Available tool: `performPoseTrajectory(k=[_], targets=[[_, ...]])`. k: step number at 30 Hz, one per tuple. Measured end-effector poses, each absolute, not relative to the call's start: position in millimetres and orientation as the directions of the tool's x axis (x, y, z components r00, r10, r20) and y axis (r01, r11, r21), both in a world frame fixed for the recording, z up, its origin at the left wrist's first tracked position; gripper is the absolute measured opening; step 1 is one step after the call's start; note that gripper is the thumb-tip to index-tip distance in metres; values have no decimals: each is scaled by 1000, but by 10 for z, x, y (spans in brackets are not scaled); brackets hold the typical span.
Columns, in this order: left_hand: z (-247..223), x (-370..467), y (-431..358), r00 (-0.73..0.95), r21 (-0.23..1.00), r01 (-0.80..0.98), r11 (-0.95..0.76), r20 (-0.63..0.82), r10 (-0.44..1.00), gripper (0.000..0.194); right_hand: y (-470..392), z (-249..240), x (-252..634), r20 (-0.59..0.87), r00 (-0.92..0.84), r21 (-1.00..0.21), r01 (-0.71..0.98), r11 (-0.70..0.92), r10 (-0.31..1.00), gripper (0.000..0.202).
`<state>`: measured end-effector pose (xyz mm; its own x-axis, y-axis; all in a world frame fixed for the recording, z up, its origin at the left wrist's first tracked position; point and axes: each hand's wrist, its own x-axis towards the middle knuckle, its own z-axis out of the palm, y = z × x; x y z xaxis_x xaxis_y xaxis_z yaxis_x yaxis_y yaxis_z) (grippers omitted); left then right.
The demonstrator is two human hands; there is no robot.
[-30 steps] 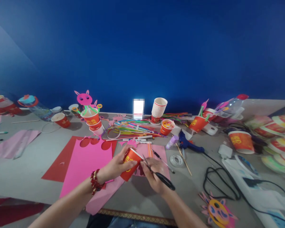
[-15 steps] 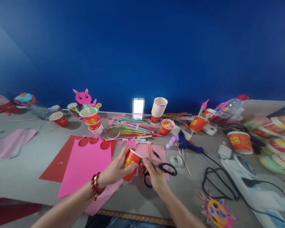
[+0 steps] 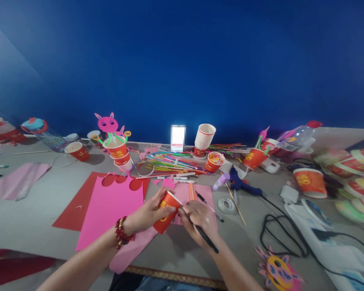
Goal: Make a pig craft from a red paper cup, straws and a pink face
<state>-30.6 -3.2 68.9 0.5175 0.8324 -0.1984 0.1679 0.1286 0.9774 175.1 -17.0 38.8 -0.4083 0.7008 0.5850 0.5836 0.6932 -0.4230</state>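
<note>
My left hand (image 3: 151, 210), with a red beaded bracelet on its wrist, is wrapped around a red paper cup (image 3: 166, 218) with yellow lettering. The cup is tilted, its white rim towards the upper right. In my right hand (image 3: 200, 220) are black-handled scissors (image 3: 206, 239), seen edge-on with the handle pointing down and right. Their tip is at the cup's right side near the rim; the blades are mostly hidden by my fingers. Under my hands lie a bright pink sheet (image 3: 109, 214) with scalloped cut-outs and a pale pink sheet (image 3: 208, 194).
Colourful pipe cleaners (image 3: 172, 161) lie behind my hands near a cup stack (image 3: 204, 136). A decorated cup (image 3: 117, 149) stands left. To the right are a glue stick (image 3: 221, 182), clear tape (image 3: 226, 205), a glue gun (image 3: 242, 185), its cord, and a power strip (image 3: 303, 226).
The scissors have turned in my right hand: their handle loops faced the camera and now show edge-on. The pen behind them is more exposed. My left hand still holds the cup.
</note>
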Motion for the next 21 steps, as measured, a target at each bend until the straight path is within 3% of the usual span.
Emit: performPoseTrajectory(k=[7, 10, 13, 16, 19, 21], targets=[[703, -316, -7, 515, 975, 144, 170, -221, 828, 40, -141, 458, 1778, 580, -522, -240, 625, 743, 626, 30], [683, -326, -7, 525, 975, 62, 215, -215, 824, 39, -126, 453, 1776, 571, -552, -242, 594, 767, 607, 30], [645, -334, -3, 535, 930, -54, 364, -281, 797, 36, -136, 459, 1775, 583, -527, -309, 561, 768, 619, 31], [598, -333, 15, 589, 829, -184, 527, -336, 734, 37, -175, 486, 1784, 543, -456, -499, 500, 708, 705, 35], [543, -314, 35, 626, 780, -273, 563, -300, 720, 44, -211, 513, 1796, 419, -393, -736, 381, 560, 819, 43], [506, -292, 43, 611, 774, -307, 554, -286, 738, 46, -218, 526, 1801, 373, -372, -787, 358, 502, 850, 46]])
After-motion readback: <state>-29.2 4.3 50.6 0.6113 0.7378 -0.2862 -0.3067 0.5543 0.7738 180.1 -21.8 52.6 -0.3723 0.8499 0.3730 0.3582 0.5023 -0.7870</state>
